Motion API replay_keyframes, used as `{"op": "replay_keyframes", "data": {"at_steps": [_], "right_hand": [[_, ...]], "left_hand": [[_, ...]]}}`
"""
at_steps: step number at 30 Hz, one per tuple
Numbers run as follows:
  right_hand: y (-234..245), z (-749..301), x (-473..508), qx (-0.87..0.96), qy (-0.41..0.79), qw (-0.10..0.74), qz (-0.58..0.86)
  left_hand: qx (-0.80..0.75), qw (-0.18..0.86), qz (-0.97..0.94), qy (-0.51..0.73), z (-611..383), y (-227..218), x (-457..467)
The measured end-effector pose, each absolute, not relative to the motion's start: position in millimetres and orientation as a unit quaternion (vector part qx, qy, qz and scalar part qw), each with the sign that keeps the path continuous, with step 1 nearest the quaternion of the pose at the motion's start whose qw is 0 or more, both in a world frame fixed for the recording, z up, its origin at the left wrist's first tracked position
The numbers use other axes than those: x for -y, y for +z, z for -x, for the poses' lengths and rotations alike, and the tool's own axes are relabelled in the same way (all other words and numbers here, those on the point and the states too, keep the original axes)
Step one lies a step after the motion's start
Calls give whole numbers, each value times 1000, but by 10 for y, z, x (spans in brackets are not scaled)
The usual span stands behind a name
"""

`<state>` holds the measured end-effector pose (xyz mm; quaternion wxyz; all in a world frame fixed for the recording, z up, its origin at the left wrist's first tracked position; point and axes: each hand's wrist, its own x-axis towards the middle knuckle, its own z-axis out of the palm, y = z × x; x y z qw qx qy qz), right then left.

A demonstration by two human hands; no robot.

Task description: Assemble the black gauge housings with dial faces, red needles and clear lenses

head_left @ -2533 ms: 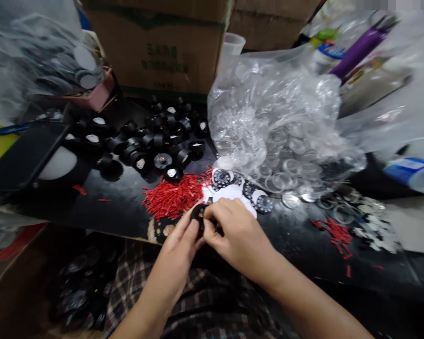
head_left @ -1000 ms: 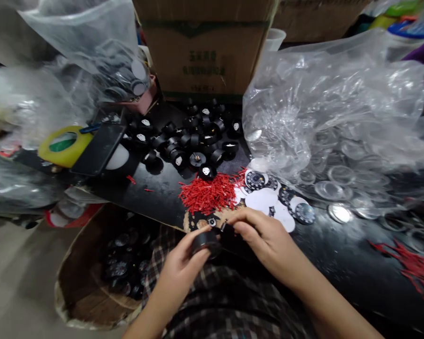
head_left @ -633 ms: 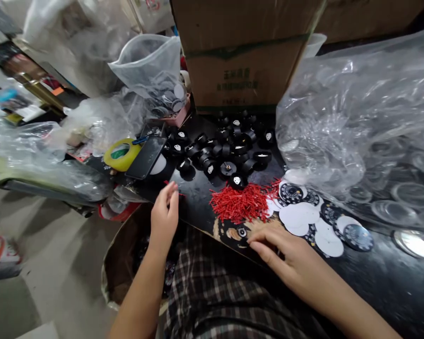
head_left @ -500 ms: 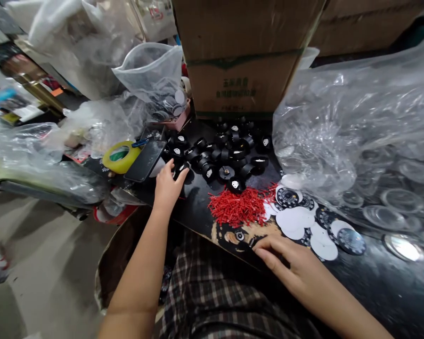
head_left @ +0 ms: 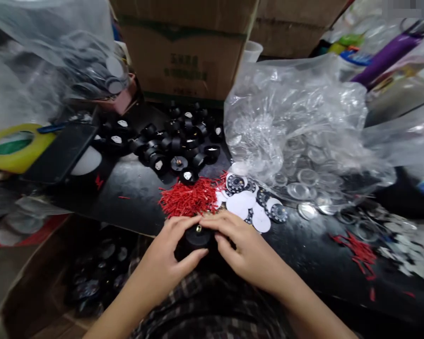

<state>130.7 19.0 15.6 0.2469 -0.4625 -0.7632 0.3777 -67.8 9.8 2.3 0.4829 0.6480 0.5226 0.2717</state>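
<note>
My left hand (head_left: 166, 256) and my right hand (head_left: 240, 245) meet at the near table edge around a round black housing (head_left: 197, 235) with a small brass pin in its middle. The left hand's thumb and fingers curl around its left side. The right hand's fingertips press on its right rim. Just beyond lies a pile of small red pins (head_left: 188, 197), and to its right several round dial faces (head_left: 249, 205), some printed side up, some white side up. A heap of black housings (head_left: 173, 146) sits farther back.
A clear bag of transparent round lenses (head_left: 297, 136) fills the right side. Cardboard boxes (head_left: 183, 52) stand at the back. A yellow tape roll (head_left: 16, 146) and a dark phone (head_left: 61, 153) lie left. An open box with finished black parts (head_left: 95, 273) sits below the table.
My left hand let go of an earlier housing down at the left, reached to the black heap, and came back with a housing. Both hands now hold it together at the table edge.
</note>
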Motion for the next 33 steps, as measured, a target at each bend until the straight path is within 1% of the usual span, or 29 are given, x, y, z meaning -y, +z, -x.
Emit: {"op": "replay_keyframes", "data": {"at_steps": [2,6,8,9,13,17,19,22,24,28,31,33], "right_hand": [[101,-1489,-231,754,347,229,509],[-44,-1746,-376,720,172,152,655],[-100,-1768,-438,722,132,115,669],[-120,-1761,-456,724,127,111,669],[-154,-1723,-459,721,119,132,670],[-154,-1749,-463,728,101,128,666],[-154,-1775,-479,726,116,140,664],[-144,-1766,-464,709,153,185,664],[-116,-1697,-404,699,204,227,647],[-20,-1479,-236,699,319,299,566],[39,-1408,-183,681,382,315,540],[70,-1429,-192,661,395,316,554]], "left_hand": [[-525,515,-613,290,628,-33,-69],[-481,676,-390,398,419,-81,-36],[-451,731,-276,432,298,-67,-23],[-438,747,-234,441,251,-57,-22],[-414,771,-142,462,186,-37,-53],[-423,762,-122,475,207,-42,-74],[-425,763,-122,472,201,-46,-68],[-426,754,-121,486,158,-56,-47],[-425,744,-110,503,107,-66,-36],[-412,733,-73,537,1,-75,-36],[-401,739,-47,540,-19,-62,-50],[-392,754,-32,526,1,-51,-57]]}}
